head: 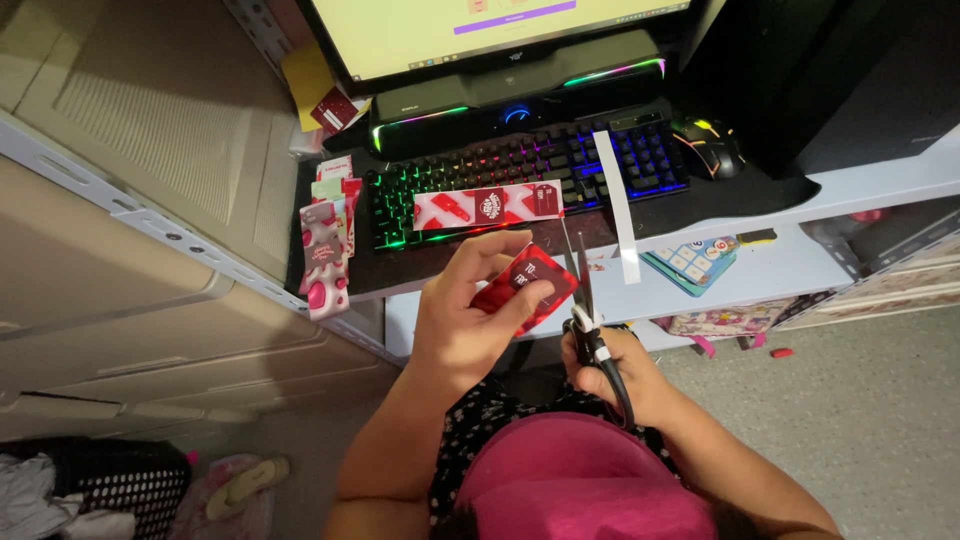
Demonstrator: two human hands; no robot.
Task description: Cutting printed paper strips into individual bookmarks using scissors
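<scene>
1. I am holding a small red card [524, 287] in my left hand [462, 318], thumb on its face and fingers curled behind it. It is sitting in the air in front of my chest, just below the desk edge.
2. My right hand [610, 372] is gripping black scissors [584, 300], fingers clenched through the handles. The blades are pointing up and away from me, slightly parted, right beside the card's right edge; I cannot tell whether they are touching it.
3. Just beyond the card, a long red and white strip [488, 207] is lying across the front of a keyboard [530, 170] lit in rainbow colours.
4. A narrow white strip [620, 205] is running from the keyboard's right side down over the desk [700, 205] edge.
5. To the keyboard's left, a stack of pink and red patterned cards [326, 245] is hanging over the desk edge.
6. A black mouse [708, 146] is resting to the right of the keyboard, and a monitor [480, 30] is glowing behind it.
7. A teal number board [690, 262] is lying on the white shelf [800, 265] below the desk, to the right of my hands.
8. At the bottom left, a dotted basket [130, 490] is standing on the floor.
</scene>
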